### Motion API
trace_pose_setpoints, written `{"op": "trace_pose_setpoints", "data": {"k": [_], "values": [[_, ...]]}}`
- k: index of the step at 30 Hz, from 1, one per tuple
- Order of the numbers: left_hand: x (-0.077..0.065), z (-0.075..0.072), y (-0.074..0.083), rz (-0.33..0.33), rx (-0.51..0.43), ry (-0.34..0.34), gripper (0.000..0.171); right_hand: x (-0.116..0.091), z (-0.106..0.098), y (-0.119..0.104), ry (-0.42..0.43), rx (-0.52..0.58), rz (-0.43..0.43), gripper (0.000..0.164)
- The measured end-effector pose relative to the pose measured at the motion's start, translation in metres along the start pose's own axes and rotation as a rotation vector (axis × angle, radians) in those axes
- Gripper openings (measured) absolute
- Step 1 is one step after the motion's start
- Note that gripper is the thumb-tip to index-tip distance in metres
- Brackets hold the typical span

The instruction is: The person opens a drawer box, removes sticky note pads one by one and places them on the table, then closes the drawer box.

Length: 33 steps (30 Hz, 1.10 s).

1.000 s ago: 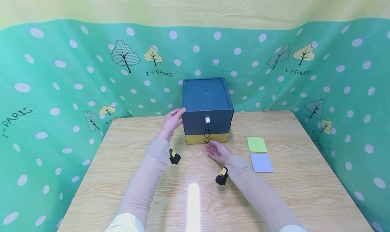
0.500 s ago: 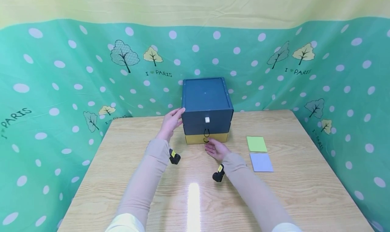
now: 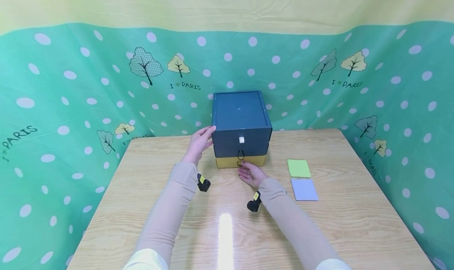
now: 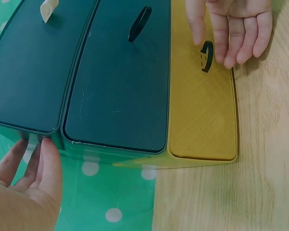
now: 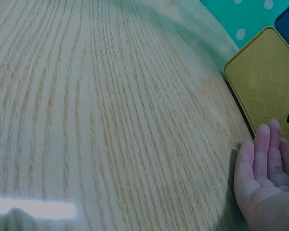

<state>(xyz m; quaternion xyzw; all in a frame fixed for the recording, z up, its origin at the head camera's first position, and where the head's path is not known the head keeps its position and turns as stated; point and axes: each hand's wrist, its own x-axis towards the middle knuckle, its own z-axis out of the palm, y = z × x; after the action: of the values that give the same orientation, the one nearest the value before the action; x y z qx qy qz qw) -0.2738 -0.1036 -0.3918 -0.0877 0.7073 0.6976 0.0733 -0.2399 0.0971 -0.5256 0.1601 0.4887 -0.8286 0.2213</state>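
Observation:
A stacked drawer box (image 3: 239,110) stands at the back of the table, with two dark blue drawers above a yellow bottom drawer (image 3: 223,162). My left hand (image 3: 198,144) rests its fingertips on the box's left side, by the top drawer. In front of the yellow drawer is my right hand (image 3: 253,175), palm turned inward and fingers extended. In the left wrist view, its fingertips lie on either side of the black loop handle (image 4: 210,57) without visibly curling round it. All the drawers look closed.
The top drawer has a white pull (image 3: 241,140); the middle drawer has a black loop (image 4: 140,21). To the right on the wooden table (image 3: 354,222) lie a green paper square (image 3: 299,168) and a blue one (image 3: 304,189). A dotted green cloth (image 3: 106,65) surrounds the table.
My right hand has shifted slightly left and toward the yellow drawer's loop, then stayed there. The left hand and the box have not moved.

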Motion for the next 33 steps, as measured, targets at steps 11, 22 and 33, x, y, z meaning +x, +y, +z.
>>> {"op": "trace_pose_setpoints", "data": {"k": [11,22,33], "values": [[0.0019,0.0,-0.0011,0.003,-0.007,-0.002,0.06,0.0003,0.001,-0.0037,-0.025,-0.015,0.005,0.013],[0.0013,-0.0001,-0.0019,-0.002,0.007,0.003,0.06,0.0018,0.0047,-0.0031,-0.004,-0.041,0.013,0.015],[0.0005,0.0004,-0.0013,0.01,-0.005,-0.002,0.06,0.0057,0.0031,-0.0006,0.027,-0.045,0.008,0.014]]}}
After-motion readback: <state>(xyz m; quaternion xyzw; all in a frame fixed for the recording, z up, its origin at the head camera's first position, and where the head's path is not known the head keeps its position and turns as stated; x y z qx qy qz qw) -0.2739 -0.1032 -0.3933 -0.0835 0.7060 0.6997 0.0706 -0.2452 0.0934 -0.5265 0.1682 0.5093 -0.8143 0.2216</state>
